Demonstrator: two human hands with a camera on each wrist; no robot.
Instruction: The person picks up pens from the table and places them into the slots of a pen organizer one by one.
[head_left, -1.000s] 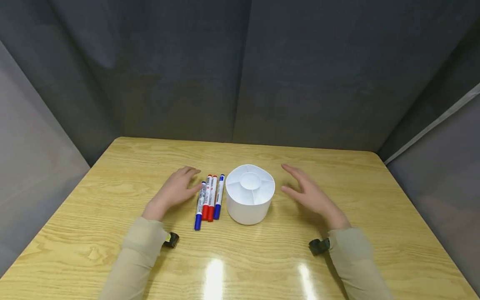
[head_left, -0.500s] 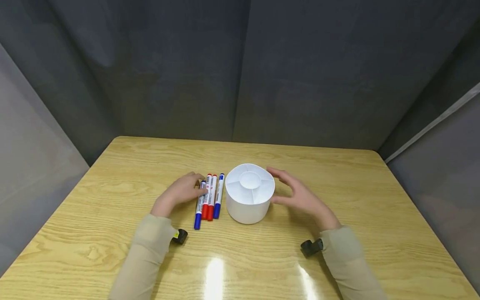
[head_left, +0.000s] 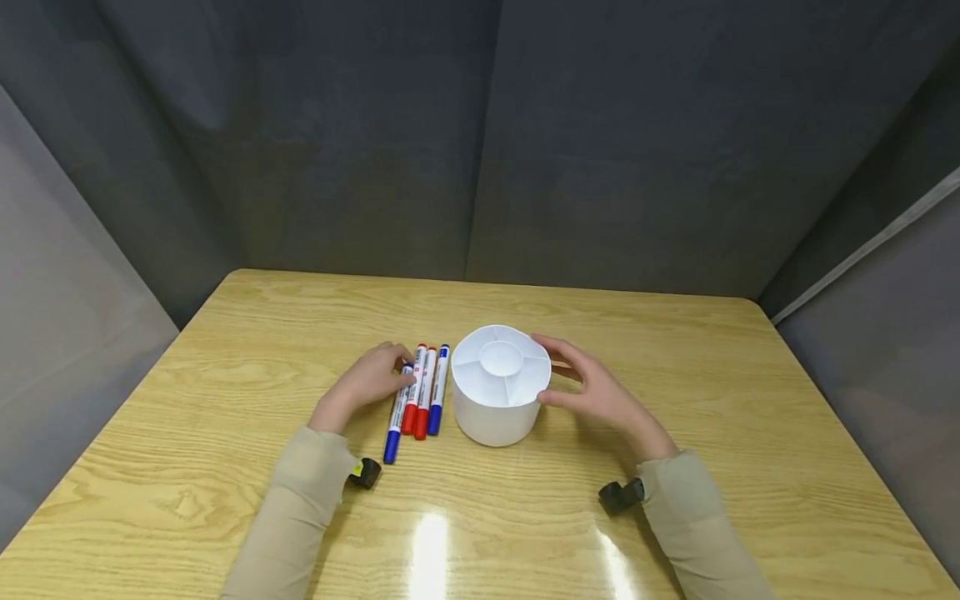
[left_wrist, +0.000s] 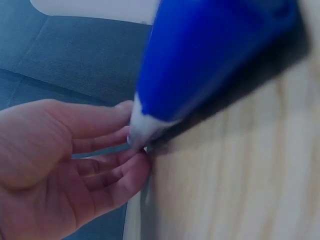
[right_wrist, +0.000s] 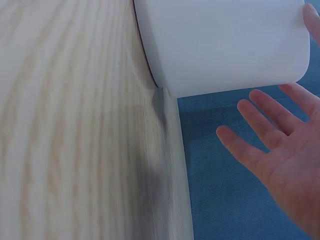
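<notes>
A white round holder (head_left: 495, 412) with divided compartments stands mid-table; nothing shows inside it. Left of it lie several markers side by side: a blue marker (head_left: 395, 414), two red markers (head_left: 420, 402) and another blue marker (head_left: 438, 392). My left hand (head_left: 405, 373) pinches the upper end of the leftmost blue marker; in the left wrist view its blue cap (left_wrist: 210, 55) looms close and my left hand (left_wrist: 135, 140) has thumb and fingertips on its white body. My right hand (head_left: 551, 371) cups the holder's right side, fingers straight. The right wrist view shows the holder (right_wrist: 225, 45) with my right hand (right_wrist: 280, 145) a little apart from it.
The wooden table (head_left: 675, 375) is walled in by dark grey fabric panels at the back and both sides. Black wrist cameras (head_left: 366, 472) (head_left: 621, 496) sit at my beige sleeves. Bare wood stretches around the holder and markers.
My right hand has moved left, up against the holder. My left hand has slid right onto the leftmost blue marker, whose lower end has shifted slightly left.
</notes>
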